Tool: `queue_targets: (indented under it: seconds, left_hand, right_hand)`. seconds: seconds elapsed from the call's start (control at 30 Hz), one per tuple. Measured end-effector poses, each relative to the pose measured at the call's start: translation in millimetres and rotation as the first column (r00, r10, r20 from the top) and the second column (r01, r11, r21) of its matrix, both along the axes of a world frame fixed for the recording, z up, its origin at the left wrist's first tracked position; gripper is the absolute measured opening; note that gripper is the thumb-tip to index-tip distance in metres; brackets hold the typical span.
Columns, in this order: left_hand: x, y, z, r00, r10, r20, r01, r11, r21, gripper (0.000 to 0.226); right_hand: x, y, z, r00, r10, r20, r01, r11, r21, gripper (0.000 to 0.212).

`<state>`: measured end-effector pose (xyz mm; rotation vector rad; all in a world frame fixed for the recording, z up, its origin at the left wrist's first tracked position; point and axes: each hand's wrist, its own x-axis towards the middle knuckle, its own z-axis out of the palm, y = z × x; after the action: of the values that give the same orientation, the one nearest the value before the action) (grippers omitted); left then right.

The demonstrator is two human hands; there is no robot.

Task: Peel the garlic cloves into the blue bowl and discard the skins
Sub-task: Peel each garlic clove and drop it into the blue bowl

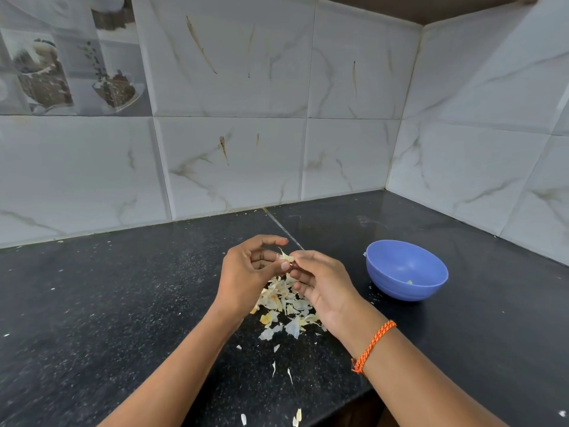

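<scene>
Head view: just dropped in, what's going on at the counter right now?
A person is peeling a garlic clove over the black counter. Both the left hand and the right hand pinch it between their fingers, with a flap of skin sticking up. A pile of skins lies on the counter under the hands, not yet discarded. The blue bowl sits to the right, apart from the pile, with only a small pale piece visible inside.

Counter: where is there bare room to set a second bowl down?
Free: the counter left of the left hand, out to the wall, and the back corner behind the bowl. Crowded: the skins under both hands, with stray bits trailing to the front edge. The right hand fills the gap beside the bowl.
</scene>
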<state>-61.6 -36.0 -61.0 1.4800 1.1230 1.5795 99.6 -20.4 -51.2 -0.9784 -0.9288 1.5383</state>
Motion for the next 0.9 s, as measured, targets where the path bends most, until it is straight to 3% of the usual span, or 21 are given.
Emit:
queue_targets:
  seconds: [0.1,0.27,0.53,0.63,0.73,0.9]
  left_hand:
    - [2.1,1.0,-5.3,0.995,0.016,-0.102,-0.016,1.000,0.003,0.029]
    - [8.0,-1.1,-9.8,0.968,0.047,-0.247,-0.046,0.999,0.007,0.014]
    - [18.2,-9.3,-7.2,0.948,0.102,-0.302,-0.076,0.993,0.095,0.013]
    - [17.1,-10.2,-6.4,0.945,0.110,-0.309,-0.082,0.991,0.102,0.001]
    - [15.4,-8.8,-7.1,0.948,0.119,-0.294,-0.102,0.992,0.074,0.007]
    - [14.5,-7.2,-5.5,0.981,0.094,-0.171,-0.093,0.996,0.008,0.010]
  right_hand:
    - [4.1,-3.8,-1.4,0.957,-0.187,0.221,0.138,0.966,0.219,0.010]
    - [18.0,-7.5,3.4,0.909,-0.317,0.271,0.187,0.891,0.414,0.009]
    - [23.0,-14.4,-0.7,0.889,-0.313,0.334,0.149,0.888,0.435,0.008]
    - [20.9,-18.1,-4.2,0.862,-0.313,0.398,0.088,0.867,0.491,0.009]
    - [18.6,-17.8,-6.6,0.845,-0.316,0.431,0.058,0.856,0.513,0.010]
    - [18.8,-19.4,-6.1,0.916,-0.208,0.344,0.028,0.886,0.462,0.015]
